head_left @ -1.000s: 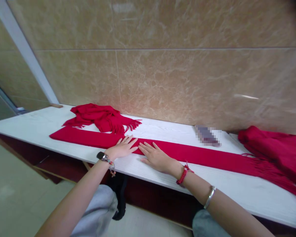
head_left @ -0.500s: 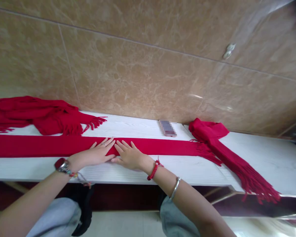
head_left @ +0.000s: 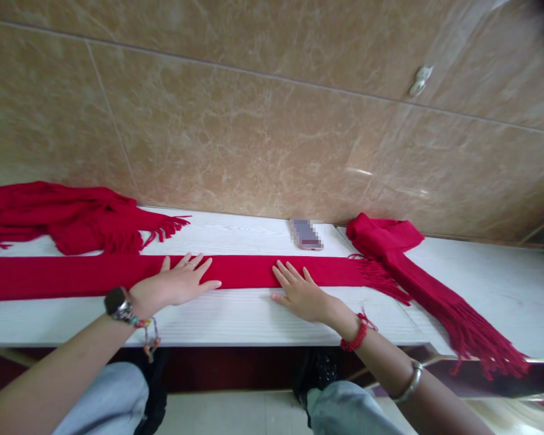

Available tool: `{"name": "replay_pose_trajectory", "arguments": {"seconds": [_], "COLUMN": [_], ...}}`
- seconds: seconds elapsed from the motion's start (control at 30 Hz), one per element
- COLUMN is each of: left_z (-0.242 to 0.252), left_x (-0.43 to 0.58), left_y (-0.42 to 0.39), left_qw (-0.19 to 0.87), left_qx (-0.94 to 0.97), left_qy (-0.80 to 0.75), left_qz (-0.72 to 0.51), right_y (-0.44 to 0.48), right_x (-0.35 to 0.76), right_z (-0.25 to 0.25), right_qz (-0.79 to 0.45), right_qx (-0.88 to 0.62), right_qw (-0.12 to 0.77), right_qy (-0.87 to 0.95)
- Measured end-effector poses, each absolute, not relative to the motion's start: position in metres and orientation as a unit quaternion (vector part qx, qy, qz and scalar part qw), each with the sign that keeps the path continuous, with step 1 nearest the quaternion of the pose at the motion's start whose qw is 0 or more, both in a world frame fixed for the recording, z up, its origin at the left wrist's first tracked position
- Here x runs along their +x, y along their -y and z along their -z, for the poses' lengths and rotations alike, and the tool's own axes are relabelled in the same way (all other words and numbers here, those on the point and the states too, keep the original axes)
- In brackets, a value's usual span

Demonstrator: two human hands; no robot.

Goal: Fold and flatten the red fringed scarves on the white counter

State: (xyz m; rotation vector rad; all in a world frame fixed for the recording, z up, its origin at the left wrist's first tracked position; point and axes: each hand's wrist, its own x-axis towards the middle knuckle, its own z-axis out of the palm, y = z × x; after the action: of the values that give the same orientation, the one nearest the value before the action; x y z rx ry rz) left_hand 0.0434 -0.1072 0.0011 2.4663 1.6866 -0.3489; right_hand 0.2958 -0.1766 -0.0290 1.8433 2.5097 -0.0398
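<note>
A long red scarf [head_left: 245,271] lies flat and straight along the white table, its fringe at the right end and its left end beyond the view. My left hand [head_left: 179,283] rests on it palm down, fingers spread, with a ring on one finger. Further right, my right hand [head_left: 301,293] also lies flat with fingers apart, its fingertips on the scarf and its thumb over the white surface. Neither hand grips anything.
A crumpled red scarf [head_left: 72,217] lies behind at the left. Another red scarf [head_left: 428,290] is loosely folded at the right, its fringe hanging over the front edge. A phone [head_left: 306,234] lies near the tiled wall [head_left: 236,139]. The white table [head_left: 236,323] is narrow.
My right hand has slid right along the scarf, away from my left hand; the two were almost touching before. My left hand stays at nearly the same place on the scarf.
</note>
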Motion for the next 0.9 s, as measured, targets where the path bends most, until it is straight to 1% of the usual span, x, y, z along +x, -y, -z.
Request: {"name": "replay_pose_trajectory", "arguments": {"seconds": [0.1, 0.3, 0.47, 0.57, 0.63, 0.73, 0.9], "left_z": [-0.001, -0.004, 0.006, 0.013, 0.016, 0.018, 0.021], "left_x": [0.07, 0.134, 0.172, 0.183, 0.186, 0.188, 0.188], "left_y": [0.107, 0.11, 0.106, 0.103, 0.102, 0.101, 0.1], "left_qw": [0.053, 0.058, 0.063, 0.07, 0.077, 0.087, 0.088], "left_qx": [0.846, 0.9, 0.927, 0.936, 0.937, 0.935, 0.934], "left_qy": [-0.525, -0.427, -0.368, -0.343, -0.338, -0.339, -0.342], "left_qz": [0.081, 0.058, 0.024, 0.03, 0.038, 0.051, 0.052], "right_y": [0.182, 0.192, 0.201, 0.206, 0.207, 0.202, 0.174], "right_x": [0.319, 0.366, 0.417, 0.444, 0.452, 0.441, 0.388], "right_z": [0.033, 0.036, 0.036, 0.037, 0.036, 0.032, 0.026], "right_qz": [-0.012, -0.036, -0.073, -0.07, -0.071, -0.074, -0.016], "right_qx": [0.62, 0.666, 0.688, 0.704, 0.72, 0.724, 0.644], "right_qw": [0.022, 0.053, 0.069, 0.073, 0.058, 0.003, -0.077], "right_qy": [-0.784, -0.743, -0.719, -0.702, -0.688, -0.685, -0.761]}}
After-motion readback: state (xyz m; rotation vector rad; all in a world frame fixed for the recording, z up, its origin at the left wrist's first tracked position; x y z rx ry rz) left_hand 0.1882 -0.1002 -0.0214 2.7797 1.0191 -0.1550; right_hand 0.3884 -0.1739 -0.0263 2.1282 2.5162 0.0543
